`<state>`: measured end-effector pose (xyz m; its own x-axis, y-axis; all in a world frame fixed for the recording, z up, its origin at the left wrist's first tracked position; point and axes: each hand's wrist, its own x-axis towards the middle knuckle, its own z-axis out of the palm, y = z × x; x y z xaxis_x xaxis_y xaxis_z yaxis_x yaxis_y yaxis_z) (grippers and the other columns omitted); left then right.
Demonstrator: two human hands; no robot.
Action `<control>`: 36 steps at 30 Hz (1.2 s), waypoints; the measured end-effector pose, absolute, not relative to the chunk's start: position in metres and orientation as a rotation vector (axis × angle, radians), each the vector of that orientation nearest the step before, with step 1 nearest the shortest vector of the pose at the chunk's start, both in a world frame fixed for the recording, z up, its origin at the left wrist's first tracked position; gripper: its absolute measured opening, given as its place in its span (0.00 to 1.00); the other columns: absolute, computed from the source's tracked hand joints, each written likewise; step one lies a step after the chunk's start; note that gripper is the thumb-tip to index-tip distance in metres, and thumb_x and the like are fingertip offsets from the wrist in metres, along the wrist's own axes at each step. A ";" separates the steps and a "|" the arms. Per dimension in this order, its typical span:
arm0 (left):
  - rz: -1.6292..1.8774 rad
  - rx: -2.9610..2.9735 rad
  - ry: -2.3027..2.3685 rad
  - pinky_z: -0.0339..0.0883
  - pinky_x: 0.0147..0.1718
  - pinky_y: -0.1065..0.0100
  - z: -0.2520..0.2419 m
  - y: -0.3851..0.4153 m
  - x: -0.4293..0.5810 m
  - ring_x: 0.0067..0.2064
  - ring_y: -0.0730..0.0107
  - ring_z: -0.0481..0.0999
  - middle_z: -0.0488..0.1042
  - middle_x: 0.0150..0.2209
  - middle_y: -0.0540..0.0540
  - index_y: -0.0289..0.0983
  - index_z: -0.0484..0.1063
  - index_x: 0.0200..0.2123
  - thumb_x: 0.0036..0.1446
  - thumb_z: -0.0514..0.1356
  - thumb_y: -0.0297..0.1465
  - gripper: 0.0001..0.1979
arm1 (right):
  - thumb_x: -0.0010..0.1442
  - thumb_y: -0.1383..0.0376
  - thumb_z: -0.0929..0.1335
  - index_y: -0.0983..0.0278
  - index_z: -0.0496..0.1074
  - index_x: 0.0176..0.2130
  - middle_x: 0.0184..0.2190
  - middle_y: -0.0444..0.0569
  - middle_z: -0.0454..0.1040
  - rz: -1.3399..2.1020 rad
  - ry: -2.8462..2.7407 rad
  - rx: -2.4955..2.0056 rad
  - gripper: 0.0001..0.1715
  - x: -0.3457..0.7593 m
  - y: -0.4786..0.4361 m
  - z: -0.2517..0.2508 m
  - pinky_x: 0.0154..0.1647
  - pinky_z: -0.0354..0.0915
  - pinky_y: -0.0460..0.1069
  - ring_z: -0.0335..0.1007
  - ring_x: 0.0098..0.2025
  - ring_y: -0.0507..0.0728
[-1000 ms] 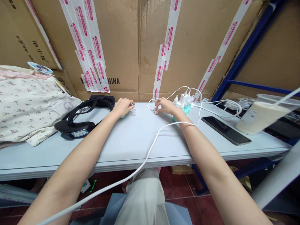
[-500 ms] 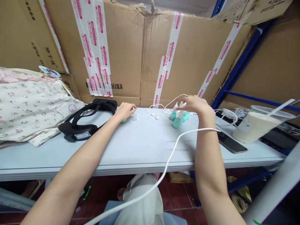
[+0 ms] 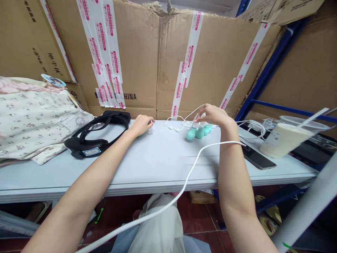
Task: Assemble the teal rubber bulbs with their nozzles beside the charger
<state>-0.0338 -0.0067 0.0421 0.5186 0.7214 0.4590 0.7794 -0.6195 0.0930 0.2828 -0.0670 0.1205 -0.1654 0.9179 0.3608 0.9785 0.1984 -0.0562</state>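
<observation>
Several teal-bottomed bottles (image 3: 199, 133) stand grouped on the counter (image 3: 163, 165), right hand (image 3: 212, 114) apparently pinching the nearest one's top; across, a clear piece (image 3: 151, 131) sits apart, seemingly still to sort, left hand (image 3: 142, 123) beside it, its grip impossible to tell

Teal round-bodied, pale-topped bottles (image 3: 199, 133) clustered close; small clear piece (image 3: 151, 131) well leftward.
</observation>
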 end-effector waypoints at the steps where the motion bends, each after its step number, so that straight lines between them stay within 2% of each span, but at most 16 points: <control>1: -0.750 -2.660 -1.288 0.60 0.45 0.63 0.042 -0.008 -0.032 0.40 0.61 0.74 0.78 0.36 0.43 0.37 0.76 0.42 0.59 0.52 0.37 0.16 | 0.46 0.48 0.73 0.60 0.79 0.28 0.36 0.51 0.77 -0.251 -2.145 -1.717 0.19 0.279 -0.069 0.122 0.33 0.64 0.50 0.72 0.37 0.59; 5: -1.128 -2.889 -1.198 0.60 0.49 0.62 0.045 -0.020 -0.012 0.49 0.62 0.71 0.74 0.49 0.43 0.37 0.69 0.52 0.54 0.58 0.44 0.25 | 0.49 0.46 0.70 0.65 0.78 0.31 0.34 0.52 0.77 0.055 -2.114 -1.408 0.24 0.252 -0.069 0.120 0.33 0.64 0.49 0.71 0.35 0.56; 7: -1.285 -3.071 -1.153 0.62 0.48 0.63 0.047 -0.028 0.002 0.49 0.62 0.71 0.72 0.52 0.42 0.36 0.66 0.54 0.53 0.58 0.45 0.29 | 0.49 0.46 0.70 0.67 0.78 0.32 0.32 0.52 0.77 0.235 -2.093 -1.251 0.26 0.232 -0.063 0.112 0.31 0.64 0.48 0.71 0.32 0.54; 11: -1.299 -3.361 -1.099 0.65 0.43 0.63 0.043 -0.031 0.016 0.42 0.62 0.74 0.76 0.42 0.41 0.32 0.73 0.42 0.52 0.59 0.45 0.23 | 0.54 0.47 0.68 0.66 0.77 0.36 0.34 0.51 0.77 0.525 -2.106 -1.085 0.25 0.203 -0.045 0.088 0.29 0.65 0.47 0.71 0.30 0.52; 14: -1.363 -3.374 -1.179 0.65 0.42 0.62 0.038 -0.019 0.009 0.39 0.61 0.74 0.77 0.36 0.42 0.31 0.75 0.36 0.50 0.61 0.45 0.21 | 0.64 0.51 0.59 0.63 0.75 0.44 0.40 0.51 0.77 0.359 -2.089 -1.263 0.24 0.201 -0.032 0.066 0.34 0.66 0.48 0.73 0.36 0.54; 17: -1.645 -3.202 -1.300 0.65 0.45 0.61 0.036 -0.004 -0.006 0.42 0.61 0.75 0.77 0.38 0.42 0.32 0.75 0.36 0.47 0.62 0.46 0.22 | 0.59 0.55 0.67 0.62 0.76 0.43 0.44 0.53 0.77 -0.078 -2.140 -1.663 0.17 0.211 -0.023 0.045 0.42 0.66 0.51 0.73 0.45 0.60; 19: -1.788 -3.119 -1.344 0.65 0.47 0.61 0.038 0.002 -0.015 0.44 0.60 0.74 0.77 0.40 0.41 0.32 0.75 0.37 0.46 0.64 0.47 0.24 | 0.56 0.60 0.70 0.62 0.78 0.39 0.42 0.56 0.77 -0.195 -2.220 -1.856 0.12 0.218 -0.019 0.035 0.44 0.65 0.52 0.73 0.46 0.63; 22: -1.859 -3.045 -1.407 0.65 0.48 0.61 0.044 0.003 -0.020 0.45 0.59 0.74 0.77 0.41 0.38 0.31 0.74 0.37 0.44 0.64 0.48 0.26 | 0.53 0.66 0.71 0.63 0.79 0.36 0.39 0.55 0.78 -0.145 -2.282 -1.872 0.08 0.224 -0.014 0.030 0.42 0.65 0.51 0.74 0.43 0.61; 25: -1.904 -3.006 -1.440 0.66 0.48 0.60 0.049 0.000 -0.021 0.46 0.59 0.75 0.77 0.41 0.38 0.31 0.74 0.37 0.43 0.65 0.47 0.26 | 0.52 0.68 0.70 0.64 0.78 0.35 0.36 0.51 0.79 0.063 -2.240 -1.652 0.08 0.223 -0.009 0.028 0.42 0.65 0.48 0.74 0.40 0.56; 29: -1.932 -3.005 -1.424 0.65 0.49 0.60 0.049 -0.002 -0.019 0.46 0.58 0.75 0.78 0.42 0.38 0.31 0.74 0.36 0.43 0.66 0.46 0.24 | 0.54 0.64 0.70 0.65 0.76 0.36 0.36 0.48 0.78 0.271 -2.169 -1.458 0.09 0.217 -0.004 0.022 0.40 0.63 0.45 0.72 0.38 0.53; 33: -1.908 -2.999 -1.423 0.65 0.49 0.60 0.047 0.000 -0.019 0.46 0.58 0.75 0.78 0.42 0.37 0.31 0.75 0.36 0.43 0.66 0.45 0.24 | 0.51 0.59 0.72 0.62 0.76 0.34 0.38 0.46 0.77 0.190 -2.201 -1.526 0.10 0.215 -0.007 0.018 0.39 0.61 0.46 0.70 0.39 0.54; 36: -1.904 -3.009 -1.396 0.65 0.49 0.59 0.046 0.002 -0.020 0.45 0.57 0.75 0.78 0.42 0.36 0.30 0.75 0.37 0.43 0.66 0.45 0.24 | 0.57 0.53 0.68 0.61 0.76 0.38 0.41 0.47 0.77 0.155 -2.182 -1.499 0.16 0.213 -0.006 0.018 0.41 0.61 0.47 0.70 0.40 0.55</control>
<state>-0.0205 0.0020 0.0458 0.3235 0.8242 0.4648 0.1958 -0.5388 0.8194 0.2132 -0.0063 0.0175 -0.2811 0.9031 0.3246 0.8484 0.3919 -0.3559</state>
